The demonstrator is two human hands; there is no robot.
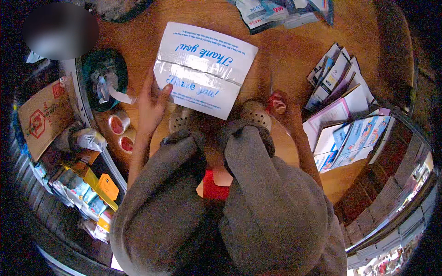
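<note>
Head view looks straight down on a round brown wooden bench [285,50], where a white glossy plastic mailing bag with blue script printing [205,69] lies flat near the middle, its glossy sealing band running across it; the person's left hand [152,103] rests at the bag's lower left corner, fingers spread and thumb laid on the bag's edge, so its grip is open and pressing rather than closed round anything; the right hand [276,102] sits just beside the bag's lower right corner, curled round a small red object [277,102], though how tightly it is held cannot be told because grey sleeves [258,184] hide the wrist and most of the fingers; judging from this, the step in hand is flattening or steadying the bag, and it would go best if the left hand kept the corner pinned flat against the bench while the right hand worked along the glossy band, smoothing from the held side outward so no crease is trapped; two rolls of clear tape with red cores [122,131] stand just to the left of the left hand, near a dark green round tray [90,69], and a fan of white and blue printed packets [343,106] lies well apart on the right.
</note>
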